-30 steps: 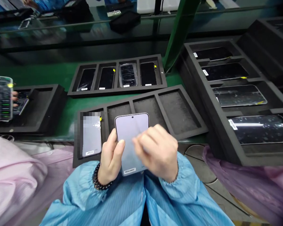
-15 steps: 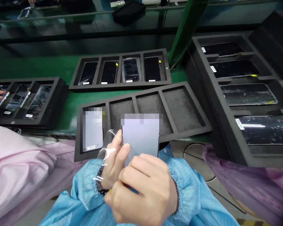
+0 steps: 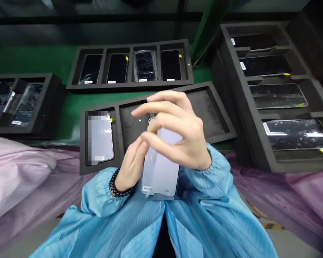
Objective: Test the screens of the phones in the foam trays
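Observation:
A phone with a pale lit screen (image 3: 161, 172) is tilted in front of my chest, a small white label at its lower left corner. My left hand (image 3: 131, 161) grips its left edge, with fingers pressed together. Over its upper part passes my right hand (image 3: 174, 129), fingers spread and curved, hiding some of the screen; no object shows in it. Behind both hands lies a black foam tray (image 3: 220, 138) with four compartments. Its leftmost one holds another lit phone (image 3: 101, 138) with a yellow tab; part of that screen is pixelated.
Further back, a black tray (image 3: 129, 86) holds several dark phones. A deep tray (image 3: 242, 96) of phones stands at the right, another (image 3: 51, 104) at the left. A green post (image 3: 204, 36) rises behind. Pink sleeves of people flank both sides.
My right hand has risen from below the phone to above its screen and opened its fingers. The clear film seen by my left hand no longer shows there. The view has shifted.

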`<action>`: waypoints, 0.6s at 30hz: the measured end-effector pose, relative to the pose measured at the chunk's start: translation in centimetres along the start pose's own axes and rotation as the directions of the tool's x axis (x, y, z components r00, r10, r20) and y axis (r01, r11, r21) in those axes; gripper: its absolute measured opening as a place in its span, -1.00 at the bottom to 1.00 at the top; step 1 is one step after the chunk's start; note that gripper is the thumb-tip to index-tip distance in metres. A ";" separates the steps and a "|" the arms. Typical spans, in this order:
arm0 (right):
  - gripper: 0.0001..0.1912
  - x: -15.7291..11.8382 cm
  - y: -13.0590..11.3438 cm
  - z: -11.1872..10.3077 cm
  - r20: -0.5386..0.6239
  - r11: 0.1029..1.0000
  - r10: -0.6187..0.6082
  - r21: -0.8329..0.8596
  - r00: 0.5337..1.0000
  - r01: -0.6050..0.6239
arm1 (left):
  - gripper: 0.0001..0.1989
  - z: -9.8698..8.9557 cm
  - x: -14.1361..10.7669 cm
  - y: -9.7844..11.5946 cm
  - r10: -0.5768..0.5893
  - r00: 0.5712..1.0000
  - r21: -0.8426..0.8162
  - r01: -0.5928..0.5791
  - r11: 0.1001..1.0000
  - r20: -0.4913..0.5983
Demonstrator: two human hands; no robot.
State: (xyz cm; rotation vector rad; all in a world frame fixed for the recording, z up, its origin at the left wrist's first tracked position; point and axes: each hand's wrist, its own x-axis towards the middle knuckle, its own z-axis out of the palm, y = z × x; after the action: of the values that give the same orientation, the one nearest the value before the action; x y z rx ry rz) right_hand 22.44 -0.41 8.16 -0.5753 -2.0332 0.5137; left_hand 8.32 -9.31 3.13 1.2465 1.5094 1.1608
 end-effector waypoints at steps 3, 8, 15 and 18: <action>-0.76 -0.5 0.8 1.3 -0.178 0.975 0.193 0.145 0.965 -0.168 | -0.53 -0.1 0.0 0.1 -0.057 0.995 -0.117 0.067 0.991 0.087; -0.79 -2.3 1.4 2.7 -0.265 0.868 0.437 0.375 0.860 -0.326 | -0.57 0.0 -0.1 -0.1 -0.141 0.983 -0.304 0.172 0.937 0.121; -0.62 -1.7 3.0 2.1 -0.007 0.808 0.509 0.349 0.861 -0.475 | -0.67 0.0 1.1 0.5 -0.365 0.879 -0.386 0.465 0.797 0.306; -0.59 -1.0 3.8 1.1 0.157 0.807 0.471 0.320 0.868 -0.496 | -0.69 0.1 1.3 0.6 -0.419 0.839 -0.435 0.540 0.720 0.348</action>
State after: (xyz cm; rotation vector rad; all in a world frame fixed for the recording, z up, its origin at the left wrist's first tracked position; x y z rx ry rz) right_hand 22.73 1.95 4.79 -0.8675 -1.7847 1.1951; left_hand 8.33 -7.98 3.67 0.5344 1.1369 0.9375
